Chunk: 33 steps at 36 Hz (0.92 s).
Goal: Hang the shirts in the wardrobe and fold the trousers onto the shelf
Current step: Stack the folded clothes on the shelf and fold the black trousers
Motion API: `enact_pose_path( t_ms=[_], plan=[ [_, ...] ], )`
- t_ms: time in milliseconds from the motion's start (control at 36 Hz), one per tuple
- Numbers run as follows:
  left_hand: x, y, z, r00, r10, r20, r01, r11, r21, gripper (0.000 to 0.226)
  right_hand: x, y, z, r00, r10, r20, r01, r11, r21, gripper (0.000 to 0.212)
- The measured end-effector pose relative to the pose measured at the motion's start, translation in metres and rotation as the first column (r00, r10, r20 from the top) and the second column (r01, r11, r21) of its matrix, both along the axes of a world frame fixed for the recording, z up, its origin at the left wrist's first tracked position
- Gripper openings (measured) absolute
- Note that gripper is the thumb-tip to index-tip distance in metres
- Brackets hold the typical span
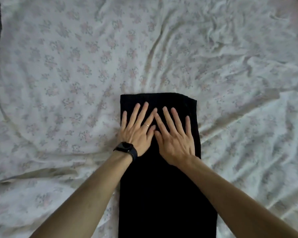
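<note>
Black trousers [162, 177] look soft and floppy under the flat, spread-fingered left hand [136, 133] and right hand [175, 140], so grab the far edge

- trousers [162, 186]: black matt cloth, faintly ribbed near the far edge
- bedsheet [76, 66]: thin, creased cotton-like cloth with a faded floral print
- watch [126, 148]: black, matt strap
- ring [146, 125]: shiny metal

one head-worn view looks steeply down, close over the bed [76, 66].
</note>
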State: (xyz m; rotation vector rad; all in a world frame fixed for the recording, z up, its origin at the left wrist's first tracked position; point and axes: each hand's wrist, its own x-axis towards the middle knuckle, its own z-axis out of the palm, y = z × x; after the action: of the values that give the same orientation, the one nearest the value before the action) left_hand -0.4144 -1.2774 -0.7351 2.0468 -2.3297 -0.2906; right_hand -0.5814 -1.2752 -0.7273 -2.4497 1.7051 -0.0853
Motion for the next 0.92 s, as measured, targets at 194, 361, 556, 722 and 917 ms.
enact_pose_path(
  t_ms=[194,361,556,722,917],
  plan=[
    [0.010,-0.021,0.004,0.985,0.113,0.133,-0.127,0.987,0.099,0.055,-0.009,-0.015,-0.013,0.964,-0.227,-0.141,0.234,0.971,0.037,0.057],
    [-0.028,0.122,0.024,0.999,-0.025,-0.030,0.026,0.999,0.035,0.060,-0.013,0.111,0.016,0.988,-0.139,-0.065,0.141,0.990,0.022,0.064],
    [-0.009,0.270,0.006,0.999,-0.043,-0.003,0.043,0.987,0.156,0.058,-0.073,0.255,0.012,0.948,-0.268,-0.174,0.301,0.932,0.202,0.058],
    [-0.002,0.295,0.031,0.962,0.265,-0.069,-0.240,0.938,0.250,0.065,-0.088,0.295,0.034,0.858,-0.502,-0.112,0.512,0.816,0.268,0.066],
    [-0.033,0.338,0.081,0.636,0.735,-0.236,-0.585,0.658,0.473,0.036,-0.074,0.327,0.068,0.550,-0.829,0.102,0.646,0.500,0.577,0.061]
  ],
)
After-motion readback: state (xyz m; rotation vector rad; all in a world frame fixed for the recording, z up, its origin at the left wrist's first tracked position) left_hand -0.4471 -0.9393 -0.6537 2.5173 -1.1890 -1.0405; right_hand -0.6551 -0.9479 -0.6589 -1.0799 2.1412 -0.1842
